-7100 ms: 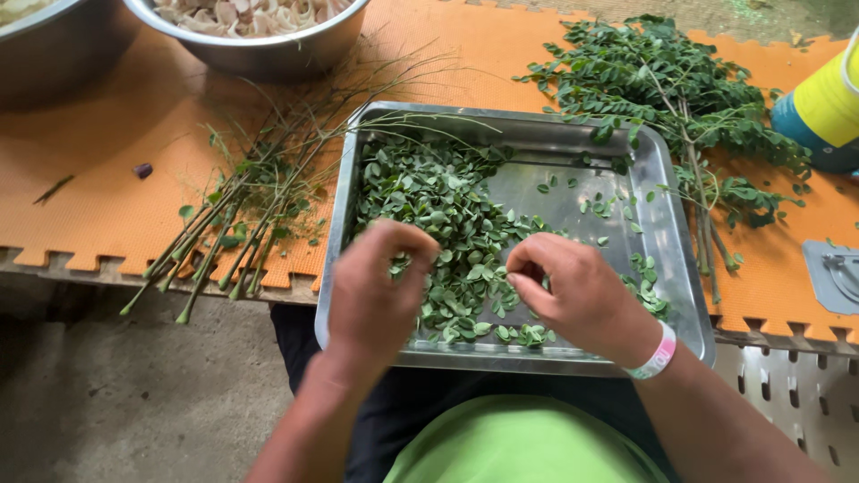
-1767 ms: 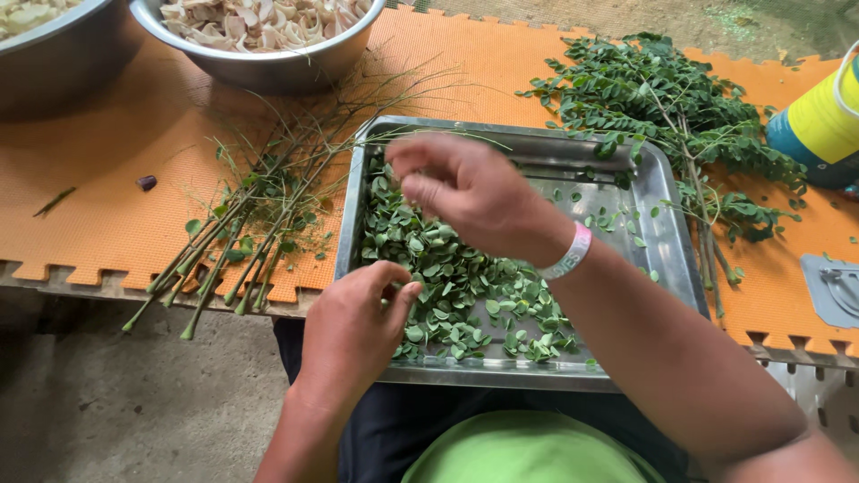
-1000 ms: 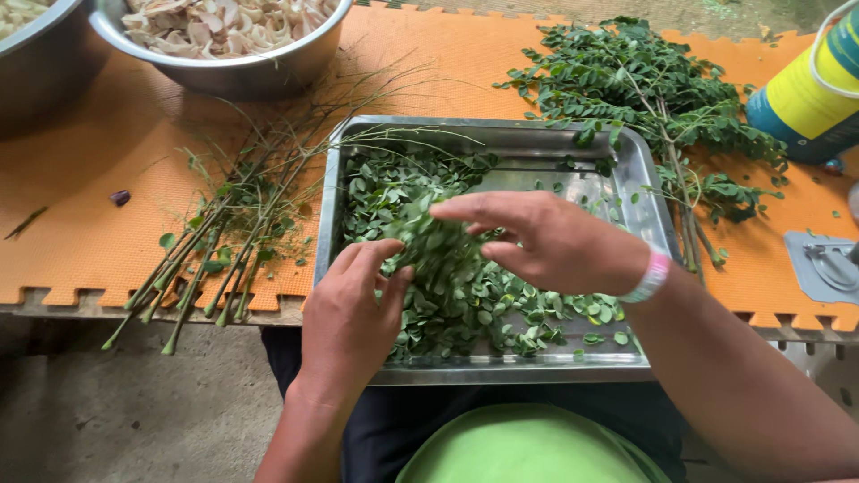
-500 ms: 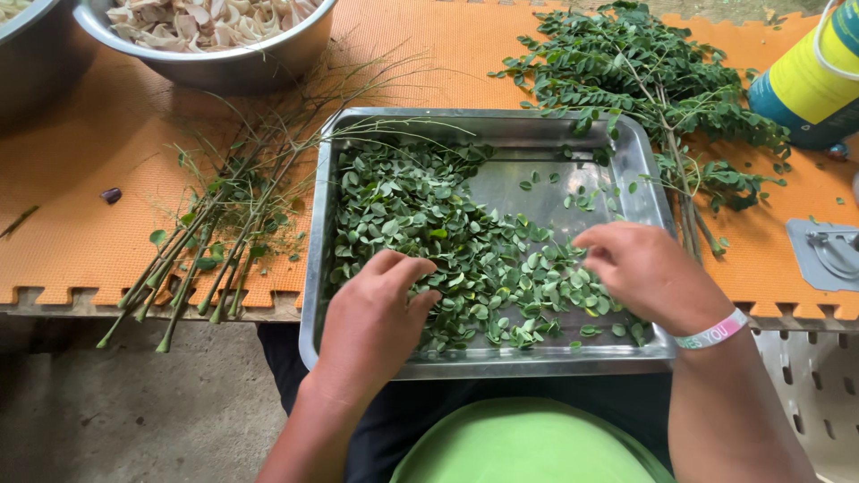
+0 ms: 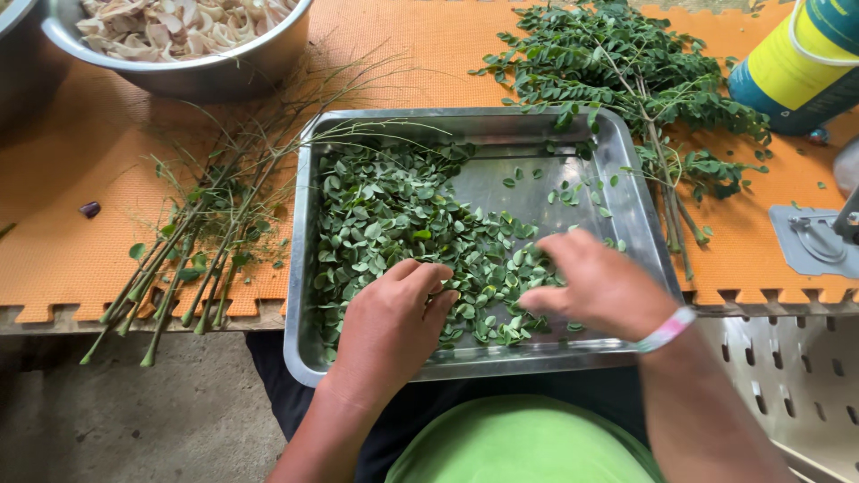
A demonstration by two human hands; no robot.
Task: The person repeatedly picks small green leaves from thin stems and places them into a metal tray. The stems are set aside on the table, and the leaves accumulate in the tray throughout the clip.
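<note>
In the head view, a shallow metal tray (image 5: 626, 192) lay across the person's lap and against the near edge of the surface (image 5: 80, 224), which was covered with an orange foam mat. Inside the tray was a heap of small loose green leaves (image 5: 394, 224), thicker on the left half, while the far right part showed bare metal with a few scattered leaves. The left hand (image 5: 389, 326) rested palm down on the leaves at the near side of the tray; its grip was half curled, the fingertips pressed into the heap, and I could not tell whether they pinched anything. The right hand (image 5: 604, 286) was just beside it, also low over the leaves, with a pale wristband (image 5: 667, 329) on the wrist; its fingers (image 5: 546, 300) pointed toward the left hand and were loosely together, and it was not clear whether they held a leaf. Left of the tray lay a bundle of stripped thin stems (image 5: 201, 241) on the mat. Behind the tray on the right lay leafy branches (image 5: 617, 72), not yet stripped. A steel bowl (image 5: 192, 76) with pale sliced pieces stood at the far left, and a yellow and blue container (image 5: 796, 63) stood at the far right.
</note>
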